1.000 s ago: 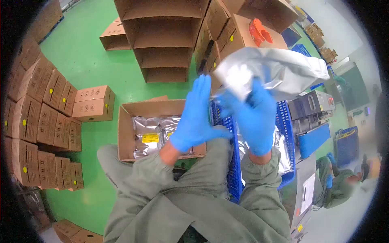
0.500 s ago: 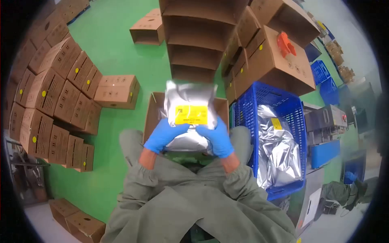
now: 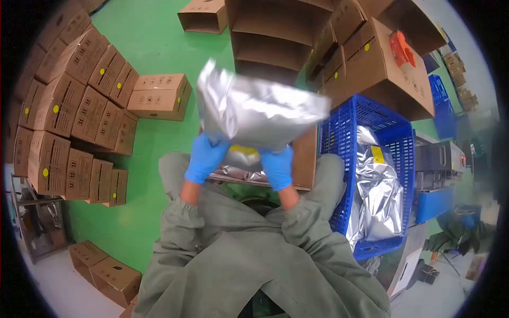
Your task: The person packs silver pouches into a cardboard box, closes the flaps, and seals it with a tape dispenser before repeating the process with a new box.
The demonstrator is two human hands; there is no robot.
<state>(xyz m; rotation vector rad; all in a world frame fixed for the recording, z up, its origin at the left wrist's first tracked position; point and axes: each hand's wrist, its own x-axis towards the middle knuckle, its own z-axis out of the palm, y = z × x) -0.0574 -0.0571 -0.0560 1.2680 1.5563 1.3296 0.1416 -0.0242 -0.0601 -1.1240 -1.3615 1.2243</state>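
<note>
A silver foil bag, slightly blurred, is held up over an open carton that stands between the knees. Blue-gloved, my left hand grips the bag's near edge on the left. On the right, my right hand holds the same edge. A yellow label shows partly between the two hands. More silver foil lies inside the carton below them. The raised bag hides most of the carton's inside.
A blue crate with silver bags stands at the right. Stacked cartons line the left, and one carton lies beside them. Cardboard compartments rise ahead. An orange tool rests on a carton. Another person is at far right.
The foil bag has been lifted and tilted, so its yellow label no longer faces up. Both hands now hold its near edge. The surroundings have shifted slightly in view.
</note>
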